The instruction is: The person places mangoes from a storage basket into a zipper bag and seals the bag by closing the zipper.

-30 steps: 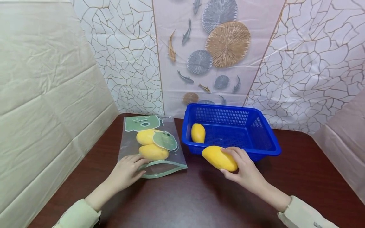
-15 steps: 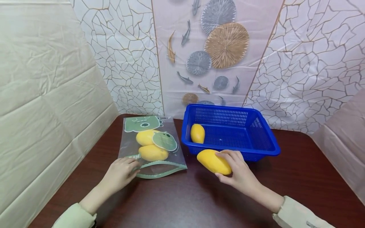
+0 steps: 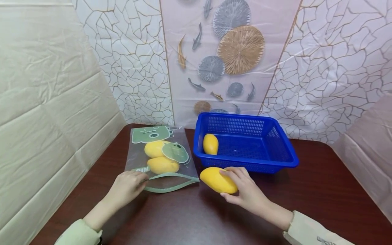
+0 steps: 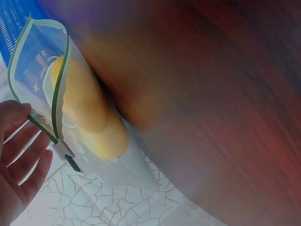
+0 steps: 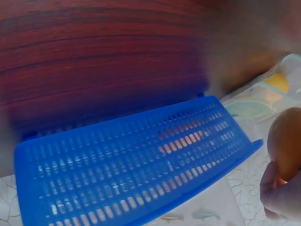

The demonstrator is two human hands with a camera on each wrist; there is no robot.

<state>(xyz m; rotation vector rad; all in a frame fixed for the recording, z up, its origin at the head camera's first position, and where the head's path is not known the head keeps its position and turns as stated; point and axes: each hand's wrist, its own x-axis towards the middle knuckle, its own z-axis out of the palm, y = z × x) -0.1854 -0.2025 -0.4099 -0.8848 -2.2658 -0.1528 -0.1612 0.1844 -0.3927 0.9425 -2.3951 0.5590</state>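
My right hand (image 3: 245, 189) grips a yellow mango (image 3: 218, 180) from its right side, just in front of the blue basket; in the right wrist view this mango (image 5: 286, 141) shows at the right edge. A clear zip bag (image 3: 182, 172) with green cartoon prints lies on the left, its green-edged mouth gaping toward me. Two mangoes are inside it, the nearer mango (image 3: 163, 165) close to the opening. At the mouth's left end, my left hand (image 3: 127, 187) pinches the bag's edge. The left wrist view shows the thumb on that edge, near a white slider (image 4: 63, 149).
A blue plastic basket (image 3: 245, 166) with slotted walls stands at the back right. One mango (image 3: 210, 144) sits in its left end. The dark wooden table (image 3: 183, 217) backs onto a patterned cloth (image 3: 141, 68).
My right hand has carried the mango leftward and a little nearer me, toward the bag's mouth. The left hand has shifted slightly left along the bag's edge, uncovering some printed letters.
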